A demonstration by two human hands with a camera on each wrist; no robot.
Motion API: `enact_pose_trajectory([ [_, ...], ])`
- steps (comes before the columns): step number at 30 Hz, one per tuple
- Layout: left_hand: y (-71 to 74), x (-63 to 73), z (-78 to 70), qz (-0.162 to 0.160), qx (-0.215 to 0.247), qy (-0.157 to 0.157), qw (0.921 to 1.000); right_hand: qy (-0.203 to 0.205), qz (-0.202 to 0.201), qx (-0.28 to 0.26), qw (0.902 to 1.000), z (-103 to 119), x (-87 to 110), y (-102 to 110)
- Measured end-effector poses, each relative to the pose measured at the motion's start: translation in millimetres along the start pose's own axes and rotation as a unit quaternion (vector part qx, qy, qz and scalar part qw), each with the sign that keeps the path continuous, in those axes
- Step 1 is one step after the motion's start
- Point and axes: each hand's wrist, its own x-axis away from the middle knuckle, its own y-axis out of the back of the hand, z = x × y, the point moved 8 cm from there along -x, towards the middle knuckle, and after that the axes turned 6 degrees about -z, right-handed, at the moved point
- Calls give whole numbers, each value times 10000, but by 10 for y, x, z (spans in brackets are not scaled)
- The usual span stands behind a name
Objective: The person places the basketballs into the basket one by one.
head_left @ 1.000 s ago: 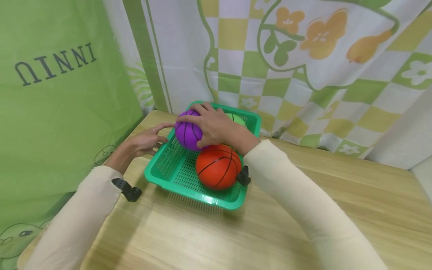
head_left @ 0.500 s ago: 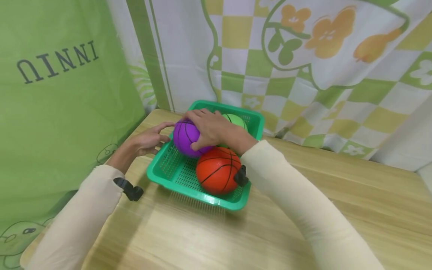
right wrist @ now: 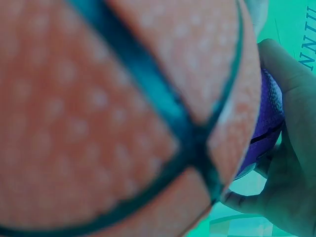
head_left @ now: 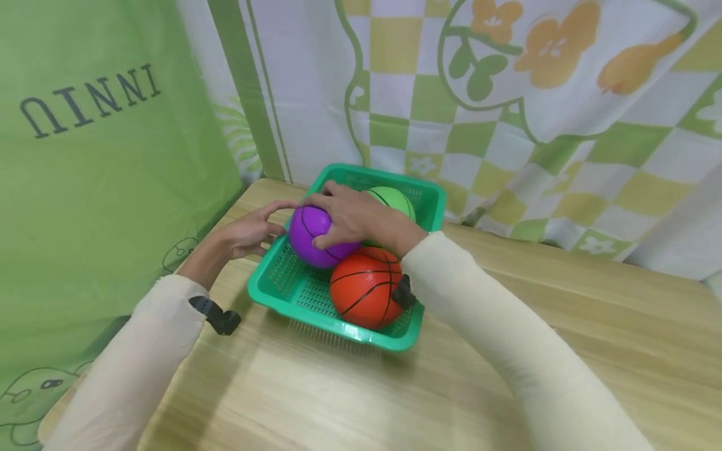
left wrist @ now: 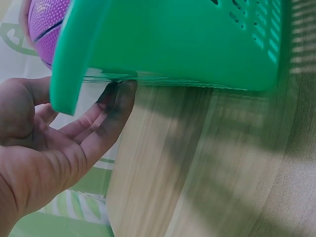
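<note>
A green plastic basket (head_left: 335, 328) holds three small basketballs. My right hand (head_left: 356, 216) reaches over the basket and grips the purple basketball (head_left: 307, 233) from above, fingers spread over its far side and thumb on the near side. Next to it lies the red-orange basketball (head_left: 361, 294), close in front of the camera in the right wrist view. Partly behind my right wrist sits the light green basketball (head_left: 393, 198). My left hand (head_left: 248, 235) holds the basket's left rim, thumb passing over the edge; in the left wrist view its fingertips (left wrist: 127, 91) lie against the outer wall.
The basket stands on a wooden table (head_left: 237, 388). A checked curtain (head_left: 429, 100) hangs close behind it, and a green cloth (head_left: 113, 188) borders the table on the left. Black straps with small cameras (head_left: 217, 316) circle both wrists.
My right hand and the purple basketball have come slightly nearer within the basket, and the red-orange ball has shifted a little the same way. The left hand stays at the rim.
</note>
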Motion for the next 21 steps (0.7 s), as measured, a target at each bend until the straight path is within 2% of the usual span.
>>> enact_pose_trajectory([
  [11,-3,13,-91,-58,-26,-12,10000,-289,751,673,9945,42,-134,-108],
  [17,3,21,-77,-89,-49,13,9999,-404,736,395,9957,40,-124,-118],
  [21,-9,26,-23,-92,-48,51,9999,-191,550,110,9982,86,-29,-113],
])
